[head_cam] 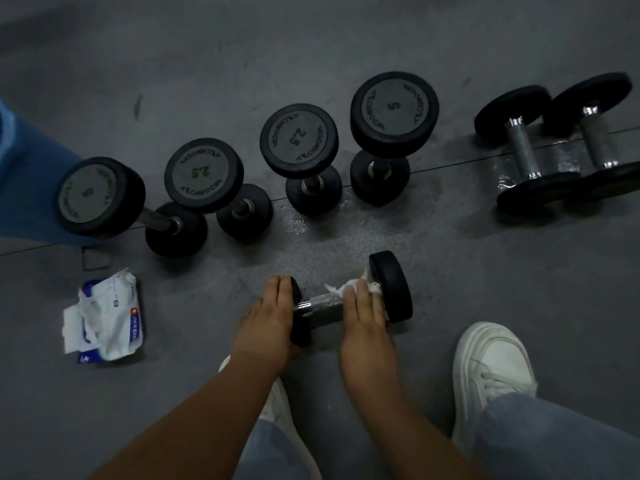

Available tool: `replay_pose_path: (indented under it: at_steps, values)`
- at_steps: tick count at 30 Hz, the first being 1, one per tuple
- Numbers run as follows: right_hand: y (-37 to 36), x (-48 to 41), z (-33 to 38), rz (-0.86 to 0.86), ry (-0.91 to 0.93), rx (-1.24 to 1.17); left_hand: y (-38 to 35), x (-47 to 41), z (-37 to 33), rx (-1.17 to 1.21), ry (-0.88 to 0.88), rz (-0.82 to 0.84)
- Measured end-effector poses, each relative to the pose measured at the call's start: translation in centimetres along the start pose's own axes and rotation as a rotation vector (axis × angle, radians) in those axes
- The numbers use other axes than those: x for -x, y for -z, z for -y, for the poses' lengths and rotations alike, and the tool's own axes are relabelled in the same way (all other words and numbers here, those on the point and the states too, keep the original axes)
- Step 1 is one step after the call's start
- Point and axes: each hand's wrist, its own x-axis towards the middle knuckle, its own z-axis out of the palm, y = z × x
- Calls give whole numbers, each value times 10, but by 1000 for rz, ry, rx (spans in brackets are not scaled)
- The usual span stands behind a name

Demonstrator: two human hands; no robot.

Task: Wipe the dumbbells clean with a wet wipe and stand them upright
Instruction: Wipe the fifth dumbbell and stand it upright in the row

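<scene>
A small black dumbbell (393,289) lies on its side on the grey floor in front of me. My left hand (270,320) rests over its left head, fingers laid across the top. My right hand (367,313) presses a white wet wipe (341,289) onto the metal handle close to the right head. Behind it several black dumbbells stand upright in a row, marked 5 (100,197), 2.5 (204,174), 2.5 (299,140) and 5 (394,112). Two more dumbbells (554,143) lie on their sides at the right.
An opened pack of wet wipes (104,317) lies on the floor at the left. Something blue (27,188) stands at the left edge. My white shoes (491,368) and jeans are at the bottom. A floor seam runs behind the row.
</scene>
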Motion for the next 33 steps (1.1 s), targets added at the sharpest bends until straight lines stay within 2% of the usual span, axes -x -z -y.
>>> replay_pose_path:
  at_steps: [13,17,22,28,33]
  values:
    - [-2,-29,-5,-42,21,-21,-1,1,-1,-9,18,-12]
    - [1,-3,-2,-21,4,-63,-3,2,-2,-18,22,-13]
    - [4,-37,0,-25,-12,-45,-2,2,0,-10,14,-2]
    - [-3,-12,3,-69,-19,-65,-4,3,0,-5,11,-5]
    - [8,-31,1,20,-39,1,-2,3,-2,-8,13,-14]
